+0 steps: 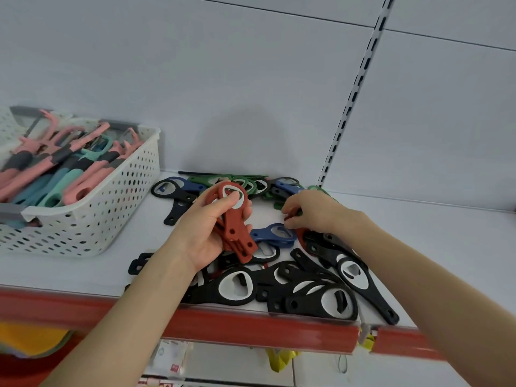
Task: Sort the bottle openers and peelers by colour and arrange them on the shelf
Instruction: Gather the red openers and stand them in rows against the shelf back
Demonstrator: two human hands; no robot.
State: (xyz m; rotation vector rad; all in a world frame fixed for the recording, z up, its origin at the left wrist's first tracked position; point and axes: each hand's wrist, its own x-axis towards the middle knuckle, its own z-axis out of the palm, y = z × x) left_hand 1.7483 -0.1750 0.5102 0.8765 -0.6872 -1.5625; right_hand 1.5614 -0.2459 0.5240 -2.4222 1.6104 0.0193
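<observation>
Openers in red (236, 222), several stacked flat, are sitting in my left hand (206, 230). That hand is gripping them above the shelf, thumb pressing across the ring of the top one and fingers curling round from behind. My right hand (312, 210) is reaching palm-down into the loose pile just beside. Its fingertips are curling onto a single red opener (289, 218), mostly hidden beneath the hand, and appear to be pinching it. A blue opener (275, 234) is lying between the two hands, next to the lower end of the held stack.

Black openers (321, 291) are lying heaped in front, overlapping one another, some reaching the shelf's red front strip (237, 322). Green openers (226, 180) are lying at the back against the rear panel, with further blue ones (287, 185) among them.

The shelf (432, 227) is showing white. To the left a white perforated basket (134, 202) is standing on it, apart from the pile. It is holding pink and teal peelers (69, 169) with grey grips, lying mixed. A slotted upright (357, 88) is running up the rear panel at right.
</observation>
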